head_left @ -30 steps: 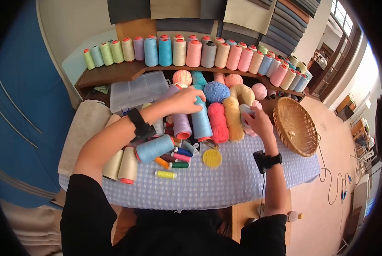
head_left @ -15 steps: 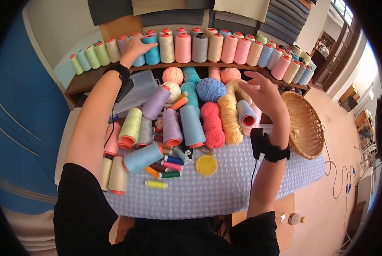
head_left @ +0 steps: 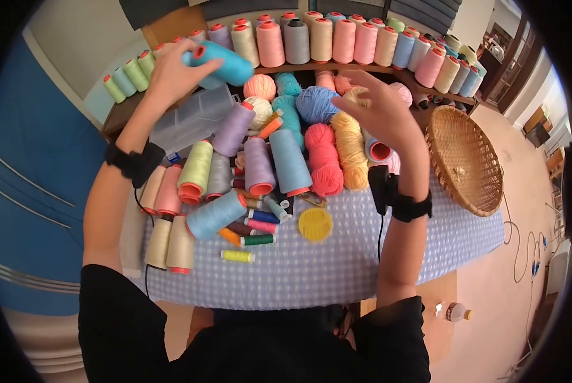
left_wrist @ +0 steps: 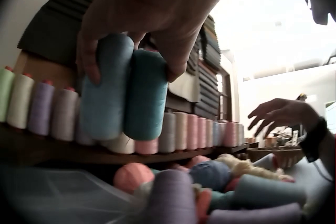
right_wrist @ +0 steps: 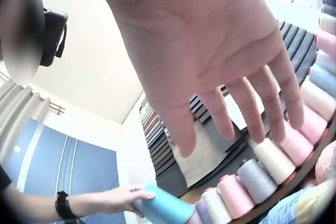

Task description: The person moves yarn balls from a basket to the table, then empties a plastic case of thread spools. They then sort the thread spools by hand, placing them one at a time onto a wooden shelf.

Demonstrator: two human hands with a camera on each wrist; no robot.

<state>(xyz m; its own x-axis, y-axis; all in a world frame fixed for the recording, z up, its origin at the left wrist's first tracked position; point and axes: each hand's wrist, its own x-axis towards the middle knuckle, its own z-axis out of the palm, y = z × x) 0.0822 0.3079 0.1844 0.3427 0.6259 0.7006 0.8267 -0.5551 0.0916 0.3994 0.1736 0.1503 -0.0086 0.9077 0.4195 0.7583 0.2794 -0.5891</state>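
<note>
My left hand (head_left: 172,75) grips two thread cones side by side, a turquoise one (head_left: 230,65) and a light blue one (head_left: 208,82), off the curved shelf. In the left wrist view the fingers and thumb of the left hand (left_wrist: 152,3) pinch the light blue cone (left_wrist: 106,92) and the turquoise cone (left_wrist: 146,98) near their tops. With fingers spread and nothing held, my right hand (head_left: 383,110) hovers over the yarn balls and skeins. The palm of the right hand (right_wrist: 205,40) fills much of the right wrist view.
Rows of cones stand on the shelf (head_left: 292,69). On the checked cloth (head_left: 286,274) lie more cones, small spools, a yellow disc (head_left: 315,224) and yarn (head_left: 320,153). A clear plastic box (head_left: 187,124) sits left, a wicker basket (head_left: 468,159) right.
My left hand went from the table cones to the shelf and lifted two cones from it. The right hand let go of a pale blue cone among the yarn and rose.
</note>
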